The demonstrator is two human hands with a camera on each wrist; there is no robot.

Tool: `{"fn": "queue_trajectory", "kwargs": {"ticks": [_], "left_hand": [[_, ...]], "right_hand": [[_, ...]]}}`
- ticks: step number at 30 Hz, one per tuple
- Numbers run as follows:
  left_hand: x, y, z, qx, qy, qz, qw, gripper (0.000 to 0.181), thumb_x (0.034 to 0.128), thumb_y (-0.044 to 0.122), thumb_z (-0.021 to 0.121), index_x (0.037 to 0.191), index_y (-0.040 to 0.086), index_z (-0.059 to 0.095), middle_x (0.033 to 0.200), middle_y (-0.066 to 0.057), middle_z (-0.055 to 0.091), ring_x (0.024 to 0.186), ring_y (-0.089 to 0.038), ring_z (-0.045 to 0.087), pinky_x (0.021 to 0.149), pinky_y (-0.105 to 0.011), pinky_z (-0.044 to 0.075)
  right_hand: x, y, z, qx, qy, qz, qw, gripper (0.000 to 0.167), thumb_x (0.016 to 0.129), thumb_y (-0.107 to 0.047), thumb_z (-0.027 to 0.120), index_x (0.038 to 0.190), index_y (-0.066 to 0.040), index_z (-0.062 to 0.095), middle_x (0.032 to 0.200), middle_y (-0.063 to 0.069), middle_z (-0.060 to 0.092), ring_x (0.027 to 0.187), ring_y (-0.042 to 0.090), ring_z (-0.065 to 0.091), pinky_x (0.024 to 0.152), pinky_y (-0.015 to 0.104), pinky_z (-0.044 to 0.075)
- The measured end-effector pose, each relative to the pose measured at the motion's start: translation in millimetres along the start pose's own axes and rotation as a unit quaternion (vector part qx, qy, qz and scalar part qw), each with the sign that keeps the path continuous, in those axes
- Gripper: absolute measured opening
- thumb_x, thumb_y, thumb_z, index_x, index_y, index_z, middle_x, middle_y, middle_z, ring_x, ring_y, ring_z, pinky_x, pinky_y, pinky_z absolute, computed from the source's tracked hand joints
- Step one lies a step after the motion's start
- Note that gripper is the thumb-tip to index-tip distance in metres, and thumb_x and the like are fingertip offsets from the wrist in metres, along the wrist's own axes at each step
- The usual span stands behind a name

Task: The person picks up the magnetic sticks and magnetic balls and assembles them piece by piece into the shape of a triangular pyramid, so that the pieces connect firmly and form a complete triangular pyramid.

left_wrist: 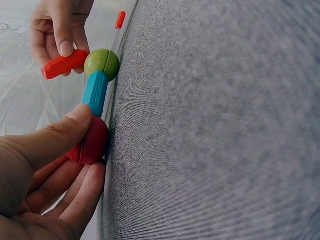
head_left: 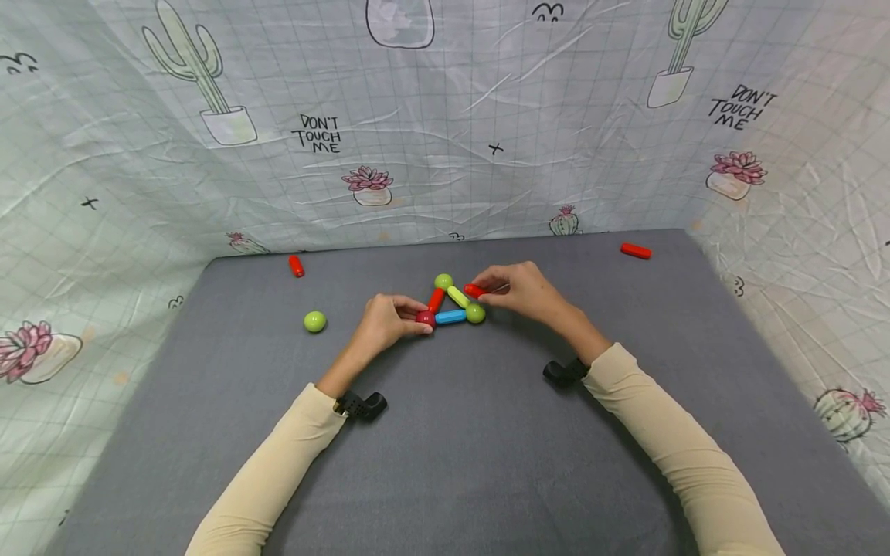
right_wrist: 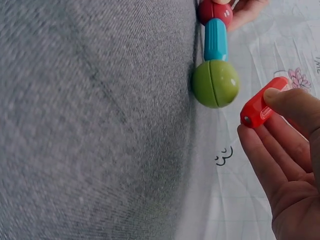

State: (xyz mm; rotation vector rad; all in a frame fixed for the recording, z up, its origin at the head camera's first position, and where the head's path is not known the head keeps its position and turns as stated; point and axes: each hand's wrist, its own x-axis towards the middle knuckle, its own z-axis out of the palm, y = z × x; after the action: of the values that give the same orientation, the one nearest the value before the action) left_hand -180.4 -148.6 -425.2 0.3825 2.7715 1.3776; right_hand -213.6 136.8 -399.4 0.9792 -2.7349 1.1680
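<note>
A triangle of toy rods and balls lies on the grey table. Its corners are a dark red ball (head_left: 426,318), a green ball (head_left: 443,281) at the back and another green ball (head_left: 476,313) on the right. A blue rod (head_left: 451,316), a red rod (head_left: 436,300) and a yellow-green rod (head_left: 458,296) form its sides. My left hand (head_left: 386,319) holds the dark red ball between thumb and fingers. In my right hand (head_left: 523,292) a loose red rod (right_wrist: 262,102) is pinched, close to the right green ball; the right wrist view shows a gap between them.
On the table (head_left: 480,448), a single green ball (head_left: 315,321) lies left of my left hand. One red rod (head_left: 296,266) is at the back left, another red rod (head_left: 636,251) at the back right. A cactus-print cloth (head_left: 431,139) hangs behind the table.
</note>
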Motion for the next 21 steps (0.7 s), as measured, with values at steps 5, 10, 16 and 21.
{"fn": "queue_trajectory", "kwargs": {"ticks": [5, 10, 16, 21], "left_hand": [[0.2, -0.2, 0.3, 0.0, 0.0, -0.004, 1.0, 0.035, 0.0719, 0.015, 0.094, 0.102, 0.004, 0.08, 0.091, -0.01, 0.078, 0.081, -0.017, 0.075, 0.068, -0.024, 0.057], [-0.3, 0.0, -0.2, -0.003, 0.0, -0.006, 1.0, 0.035, 0.0718, 0.015, 0.094, 0.102, 0.004, 0.08, 0.091, -0.01, 0.078, 0.081, -0.017, 0.075, 0.068, -0.025, 0.058], [0.0, -0.1, -0.2, -0.006, -0.001, -0.01, 0.9999, 0.036, 0.0722, 0.014, 0.094, 0.103, 0.003, 0.08, 0.092, -0.011, 0.078, 0.083, -0.018, 0.076, 0.07, -0.029, 0.059], [0.1, 0.4, -0.2, -0.006, -0.002, -0.013, 0.9999, 0.036, 0.0725, 0.015, 0.094, 0.103, 0.003, 0.08, 0.092, -0.011, 0.078, 0.083, -0.018, 0.076, 0.071, -0.03, 0.06]], "right_hand": [[-0.2, -1.0, 3.0, 0.032, 0.002, -0.001, 0.9995, 0.029, 0.089, -0.006, 0.079, 0.117, -0.005, 0.071, 0.107, 0.008, 0.075, 0.097, 0.019, 0.072, 0.083, 0.033, 0.06], [0.3, -2.0, 4.8, 0.063, -0.005, -0.002, 0.998, 0.032, 0.091, -0.005, 0.076, 0.122, -0.004, 0.069, 0.112, 0.008, 0.074, 0.098, 0.019, 0.072, 0.083, 0.031, 0.06], [0.5, -1.7, 7.5, 0.091, -0.02, 0.003, 0.9956, 0.027, 0.092, -0.006, 0.076, 0.118, -0.004, 0.069, 0.113, 0.009, 0.073, 0.102, 0.02, 0.072, 0.084, 0.028, 0.059], [1.3, 0.8, 10.4, 0.119, -0.025, 0.008, 0.9925, 0.023, 0.091, -0.004, 0.076, 0.112, -0.002, 0.067, 0.111, 0.013, 0.072, 0.105, 0.023, 0.072, 0.084, 0.029, 0.059]]}}
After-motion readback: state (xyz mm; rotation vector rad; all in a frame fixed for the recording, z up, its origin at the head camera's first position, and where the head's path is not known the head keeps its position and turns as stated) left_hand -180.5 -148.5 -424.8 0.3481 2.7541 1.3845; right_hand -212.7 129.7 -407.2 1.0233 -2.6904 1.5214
